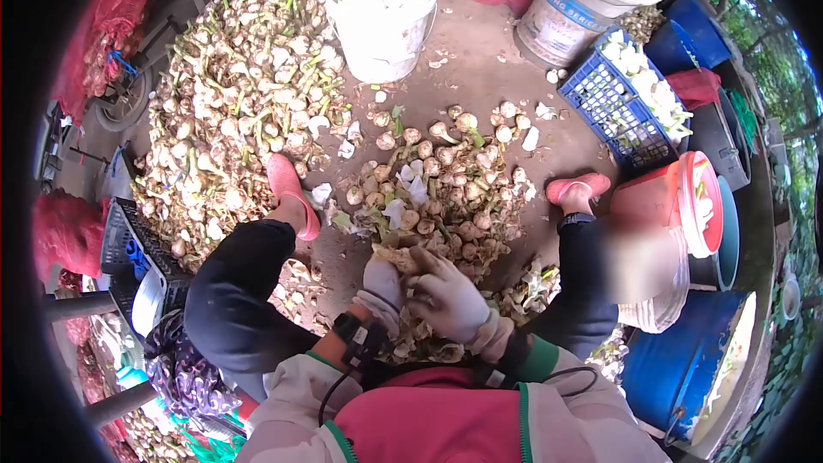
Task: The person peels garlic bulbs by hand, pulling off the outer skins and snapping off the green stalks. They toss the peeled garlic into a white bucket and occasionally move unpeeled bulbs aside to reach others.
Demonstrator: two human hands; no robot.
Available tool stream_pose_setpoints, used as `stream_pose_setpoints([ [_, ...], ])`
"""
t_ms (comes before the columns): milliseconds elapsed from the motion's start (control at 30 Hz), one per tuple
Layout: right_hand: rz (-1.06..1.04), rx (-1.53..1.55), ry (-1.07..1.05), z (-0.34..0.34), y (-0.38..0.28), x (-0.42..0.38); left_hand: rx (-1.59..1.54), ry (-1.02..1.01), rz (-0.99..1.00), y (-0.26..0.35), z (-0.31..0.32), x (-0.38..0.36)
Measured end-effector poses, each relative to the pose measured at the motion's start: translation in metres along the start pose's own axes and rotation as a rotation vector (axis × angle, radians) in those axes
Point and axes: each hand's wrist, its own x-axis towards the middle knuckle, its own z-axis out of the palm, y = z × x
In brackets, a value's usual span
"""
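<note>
My left hand point(383, 285), in a pale glove, is closed round a pale brownish piece, which looks like a garlic bulb point(394, 257). Close at its right, my right hand point(447, 298), also gloved, has its fingers bent towards the bulb; whether they grip a part of it is hard to make out. Both hands are above the near edge of a small heap of garlic bulbs point(467, 193) between my feet. Loose skins and leaves lie below and around the hands.
A large garlic pile point(244, 103) spreads at the left. A white bucket point(381, 34) stands ahead. At the right are a blue crate point(621, 99) of white pieces, a tall pail point(561, 21), a red bucket point(656, 197) and a blue drum point(681, 360). A black crate point(124, 240) stands left.
</note>
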Motion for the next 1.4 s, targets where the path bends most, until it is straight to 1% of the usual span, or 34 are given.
stream_pose_setpoints([
  [33, -0.008, -0.004, 0.011, -0.007, -0.005, -0.002, 0.009, -0.010, 0.005, -0.003, -0.017, 0.004],
  [67, 0.243, -0.025, 0.009, -0.017, -0.008, 0.000, 0.335, -0.095, 0.186, -0.010, -0.047, 0.020],
  [100, 0.493, -0.046, 0.007, -0.025, -0.011, 0.004, 0.362, -0.130, 0.211, -0.005, -0.029, 0.008],
  [133, 0.384, -0.077, 0.133, -0.028, -0.020, 0.010, 0.388, -0.164, 0.238, 0.001, -0.010, -0.005],
  [167, 0.369, -0.083, 0.148, -0.028, -0.030, 0.011, 0.394, -0.181, 0.251, 0.003, 0.012, -0.017],
  [233, 0.204, -0.228, 0.042, -0.022, -0.048, 0.006, 0.205, 0.148, 0.277, 0.003, 0.035, -0.034],
  [267, 0.177, -0.233, 0.056, -0.019, -0.054, -0.002, 0.936, -0.097, 0.500, 0.010, -0.003, -0.021],
  [300, 0.163, -0.235, 0.063, -0.025, -0.061, -0.010, 0.937, -0.101, 0.516, 0.013, -0.011, -0.019],
  [367, 0.158, -0.094, -0.064, -0.049, -0.078, -0.028, 0.127, -0.125, 0.271, 0.019, -0.024, -0.016],
  [433, 0.277, -0.037, 0.050, -0.061, -0.070, -0.041, 0.639, -0.008, 0.434, 0.017, -0.054, 0.013],
  [500, 0.235, -0.021, 0.177, -0.081, -0.071, -0.028, 0.642, -0.305, 0.499, 0.005, 0.034, -0.041],
  [533, 0.096, -0.127, 0.255, -0.078, -0.073, -0.026, 0.241, -0.447, 0.167, 0.001, 0.045, -0.044],
  [567, 0.100, -0.124, 0.118, -0.078, -0.072, -0.027, 0.302, -0.348, 0.184, -0.006, 0.083, -0.068],
  [633, 0.141, -0.153, 0.051, -0.067, -0.059, -0.041, 0.215, -0.291, 0.112, -0.015, 0.091, -0.067],
  [667, 0.172, -0.109, 0.137, -0.065, -0.053, -0.045, 0.218, -0.303, 0.115, -0.016, 0.081, -0.061],
  [700, 0.236, -0.208, 0.273, -0.068, -0.056, -0.048, 0.600, -0.371, 0.225, -0.014, 0.061, -0.049],
  [733, 0.167, -0.395, 0.345, -0.072, -0.052, -0.049, 0.982, -0.427, 0.335, -0.014, 0.052, -0.041],
  [767, 0.101, -0.581, 0.413, -0.077, -0.048, -0.051, 0.645, -0.278, 0.080, -0.015, 0.080, -0.071],
  [833, -0.040, -0.708, 0.175, -0.081, -0.048, -0.049, 1.013, -0.485, 0.420, -0.021, 0.093, -0.085],
  [867, -0.141, -0.789, 0.258, -0.079, -0.051, -0.048, 1.014, -0.483, 0.419, -0.022, 0.090, -0.082],
  [900, -0.246, -0.869, 0.342, -0.080, -0.055, -0.048, 0.819, -0.399, 0.219, -0.022, 0.086, -0.074],
  [933, -0.251, -0.868, 0.341, -0.081, -0.058, -0.048, 0.617, -0.314, 0.028, -0.022, 0.083, -0.069],
  [1000, 0.066, -0.529, 0.281, -0.085, -0.063, -0.048, 0.566, -0.285, -0.014, -0.016, 0.092, -0.080],
  [1033, 0.059, -0.529, 0.279, -0.088, -0.063, -0.047, 0.516, -0.255, -0.060, -0.014, 0.097, -0.086],
  [1100, 0.205, -0.284, 0.217, -0.093, -0.063, -0.047, 0.590, -0.200, -0.023, -0.018, 0.101, -0.090],
  [1133, 0.460, 0.176, 0.188, -0.092, -0.057, -0.048, 0.496, -0.124, -0.010, -0.022, 0.101, -0.091],
  [1167, 0.582, 0.683, 0.216, -0.084, -0.053, -0.045, 0.400, -0.045, 0.006, -0.025, 0.098, -0.093],
  [1200, 0.643, 0.806, 0.206, -0.081, -0.052, -0.047, 0.404, -0.226, 0.020, -0.021, 0.082, -0.089],
  [1233, 0.704, 0.927, 0.194, -0.080, -0.052, -0.050, 0.403, -0.219, 0.022, -0.022, 0.076, -0.086],
  [1267, 0.705, 0.931, 0.191, -0.081, -0.059, -0.048, 0.497, -0.256, 0.142, -0.020, 0.079, -0.087],
  [1300, 0.768, 1.263, 0.190, -0.082, -0.068, -0.046, 0.591, -0.293, 0.258, -0.018, 0.086, -0.092],
  [1333, 0.819, 1.594, 0.186, -0.082, -0.071, -0.044, 0.495, -0.210, 0.199, -0.017, 0.095, -0.100],
  [1367, 0.821, 1.595, 0.188, -0.082, -0.068, -0.041, 0.495, -0.210, 0.196, -0.022, 0.094, -0.096],
  [1400, 0.840, 1.231, 0.273, -0.079, -0.062, -0.039, 0.682, -0.298, 0.300, -0.029, 0.087, -0.091],
])
